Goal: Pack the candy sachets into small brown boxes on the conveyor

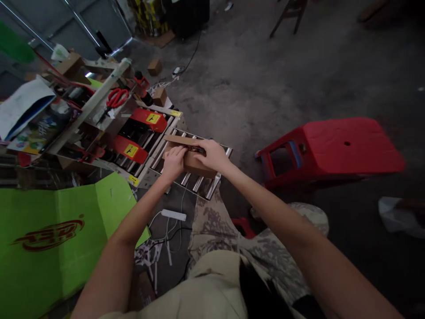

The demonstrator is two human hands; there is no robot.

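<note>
A small brown cardboard box (199, 168) rests on the metal rollers of a short conveyor (210, 188) in front of me. Its far flap stands up, and something dark shows in the gap under my fingers, too small to name. My left hand (174, 163) grips the box at its left side, fingers bent over the top edge. On the right side, my right hand (214, 155) holds the box with the thumb towards me and the fingers over the far edge. Left of the box is a carton-sealing machine with red guides (131, 148).
Red-handled scissors (117, 98) lie on top of the machine. A red plastic stool (352, 144) stands to the right. A green printed sheet (76, 235) is at the left, near a white power strip (173, 215) with trailing cords. Small boxes (154, 67) sit on the floor beyond.
</note>
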